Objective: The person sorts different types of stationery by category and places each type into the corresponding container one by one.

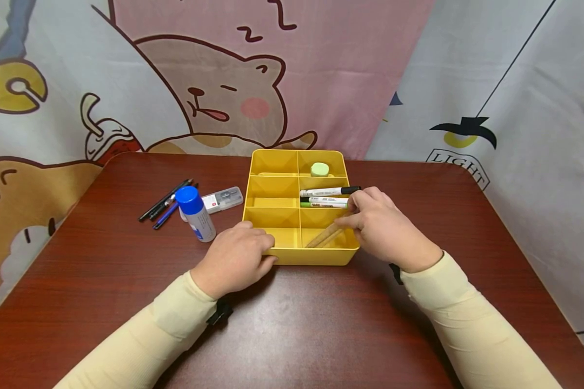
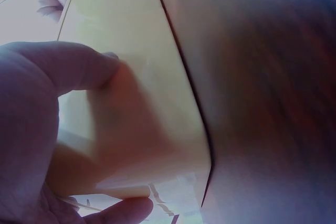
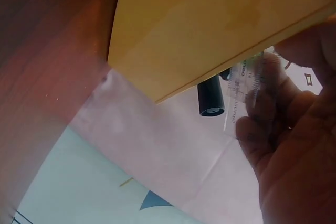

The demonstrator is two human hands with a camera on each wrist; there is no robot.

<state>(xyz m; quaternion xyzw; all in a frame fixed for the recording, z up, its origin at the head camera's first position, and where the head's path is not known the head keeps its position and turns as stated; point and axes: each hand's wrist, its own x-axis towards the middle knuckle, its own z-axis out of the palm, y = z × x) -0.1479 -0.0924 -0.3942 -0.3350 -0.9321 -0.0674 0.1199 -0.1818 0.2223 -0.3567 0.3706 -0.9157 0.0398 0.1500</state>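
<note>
A yellow six-compartment organizer (image 1: 274, 256) sits on the table. My left hand (image 1: 236, 256) grips its front left corner, thumb on the outer front wall and fingers over the side. At the front right compartment, my right hand (image 1: 386, 229) pinches a clear ruler (image 3: 233, 114) with printed markings. The ruler's lower part (image 1: 323, 236) slants down into that compartment. Just behind it, whiteboard markers (image 1: 321, 192) lie in the middle right compartment, one black cap poking over the right wall. A pale green rounded block (image 1: 319, 169) is in the back right compartment.
Left of the organizer stands a glue stick (image 1: 201, 224) with a blue cap. Beyond it lie a clear plastic case (image 1: 229, 199) and several dark pens and pencils (image 1: 163, 201). A cartoon-printed cloth (image 1: 345, 81) hangs behind the table (image 1: 311, 324).
</note>
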